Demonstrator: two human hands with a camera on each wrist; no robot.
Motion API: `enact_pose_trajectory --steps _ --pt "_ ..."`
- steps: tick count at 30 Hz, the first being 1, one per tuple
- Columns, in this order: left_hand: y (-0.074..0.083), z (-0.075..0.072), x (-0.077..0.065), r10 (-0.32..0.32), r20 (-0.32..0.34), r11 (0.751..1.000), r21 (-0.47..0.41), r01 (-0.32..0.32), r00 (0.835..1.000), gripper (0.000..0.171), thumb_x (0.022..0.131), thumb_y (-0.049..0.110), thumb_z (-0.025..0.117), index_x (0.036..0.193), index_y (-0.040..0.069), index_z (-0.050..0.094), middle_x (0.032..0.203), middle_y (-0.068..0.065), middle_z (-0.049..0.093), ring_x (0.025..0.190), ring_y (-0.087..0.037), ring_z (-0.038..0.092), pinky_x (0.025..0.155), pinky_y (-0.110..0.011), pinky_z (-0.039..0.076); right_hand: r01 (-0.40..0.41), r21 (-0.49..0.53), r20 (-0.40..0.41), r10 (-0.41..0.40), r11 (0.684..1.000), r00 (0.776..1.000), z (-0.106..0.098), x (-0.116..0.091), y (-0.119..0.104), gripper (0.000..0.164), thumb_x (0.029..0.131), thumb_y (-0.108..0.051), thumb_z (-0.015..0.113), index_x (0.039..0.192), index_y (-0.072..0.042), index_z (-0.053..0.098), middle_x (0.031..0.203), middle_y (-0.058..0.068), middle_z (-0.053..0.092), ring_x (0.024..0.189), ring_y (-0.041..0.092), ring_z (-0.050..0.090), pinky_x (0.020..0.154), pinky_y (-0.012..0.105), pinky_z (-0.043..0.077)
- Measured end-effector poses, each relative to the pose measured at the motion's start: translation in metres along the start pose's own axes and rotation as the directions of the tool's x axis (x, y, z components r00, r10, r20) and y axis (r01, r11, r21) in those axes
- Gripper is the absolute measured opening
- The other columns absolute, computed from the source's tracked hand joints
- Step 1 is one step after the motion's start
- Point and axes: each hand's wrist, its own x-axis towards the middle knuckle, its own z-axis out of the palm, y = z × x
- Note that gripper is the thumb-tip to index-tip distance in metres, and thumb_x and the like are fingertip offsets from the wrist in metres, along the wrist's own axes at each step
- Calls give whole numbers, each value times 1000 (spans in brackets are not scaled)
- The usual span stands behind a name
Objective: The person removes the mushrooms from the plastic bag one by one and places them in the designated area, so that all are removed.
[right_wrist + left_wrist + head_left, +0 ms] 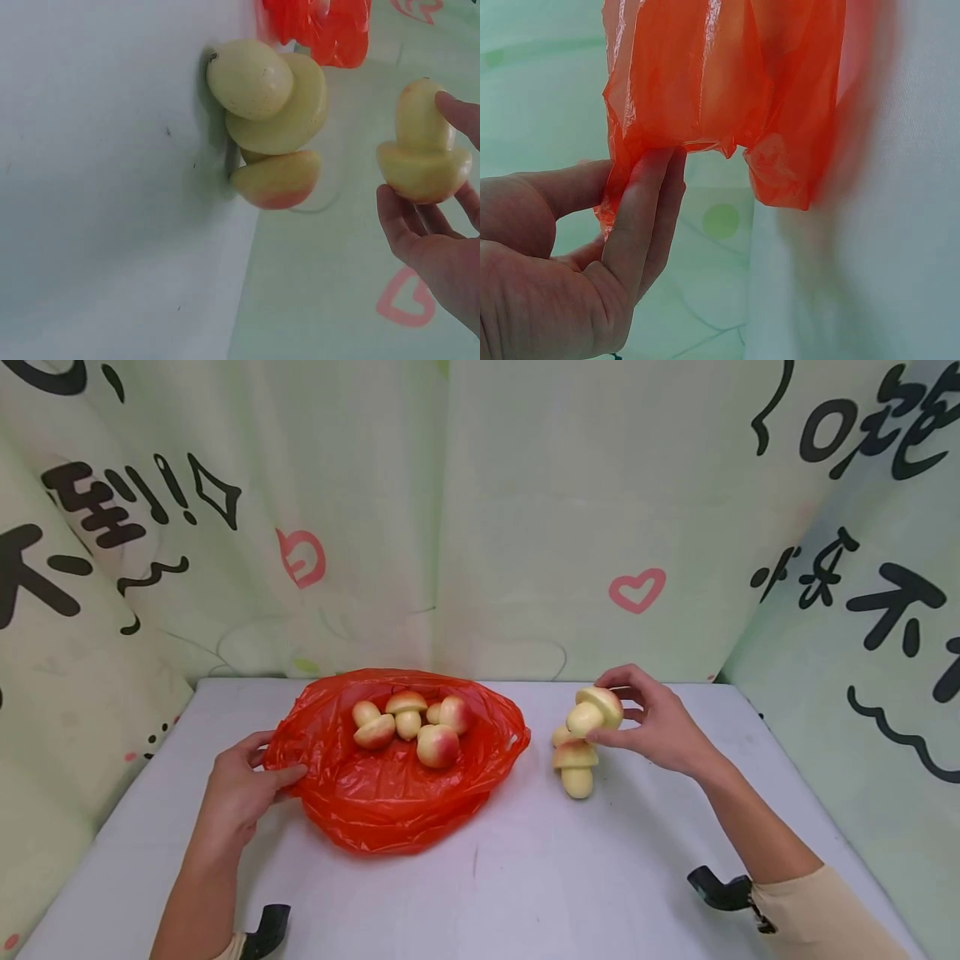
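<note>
A red plastic bag (pixel 390 818) lies open on the table, with several toy mushrooms (pixel 438 746) inside, cream-stemmed with pinkish caps. My left hand (pixel 242 785) pinches the bag's left rim between thumb and fingers; the left wrist view shows the thin red film (pixel 697 82) held there. To the right of the bag, my right hand (pixel 651 720) holds one mushroom (pixel 595 710) above the table, thumb on its stem and fingers round its cap. Below it, two more mushrooms (pixel 576 768) rest on the table, the rear one partly hidden; both show in the right wrist view (pixel 274 180).
A white-covered table (pixel 525 893) carries everything. Pale green curtains (pixel 525 527) with black writing and pink hearts hang behind it and along both sides. A black strap piece (pixel 720 889) sits at the right wrist, and another (pixel 266 931) at the left.
</note>
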Motion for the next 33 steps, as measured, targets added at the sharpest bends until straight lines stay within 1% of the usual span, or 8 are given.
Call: enact_pose_trajectory --steps 5,9,14,18,23,25,30,33 --pt "0 0 1 -3 -1 1000 -2 3 1000 78 98 17 73 162 5 31 148 -27 46 105 -27 68 79 -30 64 0 9 -25 0 1000 1000 -5 -5 11 58 83 -15 89 131 -11 57 126 5 61 110 21 62 94 11 52" --pt "0 1 1 -2 -3 1000 0 2 1000 77 98 17 73 162 5 32 148 -27 46 107 -28 68 78 -29 64 -13 15 -45 13 1000 999 -8 -8 19 58 83 -14 89 131 -10 57 127 5 59 110 19 62 93 11 53" --pt "-1 1 1 -6 -2 1000 1 6 1000 78 98 16 73 162 4 31 149 -28 45 110 -29 66 78 -29 64 -33 -19 -62 32 999 998 -15 -13 29 60 84 -15 89 134 -10 56 128 5 59 110 15 60 93 8 51" --pt "-1 1 1 -11 -6 1000 5 11 1000 78 98 16 73 162 4 31 149 -28 45 111 -30 66 78 -29 64 -44 -35 -77 42 998 996 -22 -15 36 60 84 -14 89 134 -10 56 128 5 59 108 14 59 92 8 50" --pt "-1 0 2 -17 -10 1000 9 17 1000 78 98 17 73 162 4 30 150 -28 44 111 -31 66 80 -31 64 -82 -77 -65 77 994 995 -27 -16 45 58 84 -18 89 132 -10 57 128 5 61 108 12 61 90 8 50" --pt "-2 1 2 -19 -9 1000 8 19 1000 78 98 17 73 162 5 30 150 -28 45 111 -31 66 81 -31 64 -102 -99 -55 97 990 994 -27 -16 49 58 84 -20 89 131 -10 58 128 5 61 110 15 61 89 8 51" --pt "-3 1 2 -16 -6 1000 8 16 1000 79 98 17 73 163 5 30 150 -27 45 112 -31 66 81 -31 64 -141 -130 -20 140 981 990 -26 -17 59 58 84 -23 89 130 -7 57 128 9 61 117 30 60 89 10 51" --pt "-2 1 3 -14 -3 1000 7 14 1000 79 98 17 73 163 5 29 150 -27 44 112 -31 66 80 -30 64 -153 -151 2 155 977 988 -24 -18 64 60 84 -24 89 131 -6 57 128 12 61 120 35 60 88 11 50"
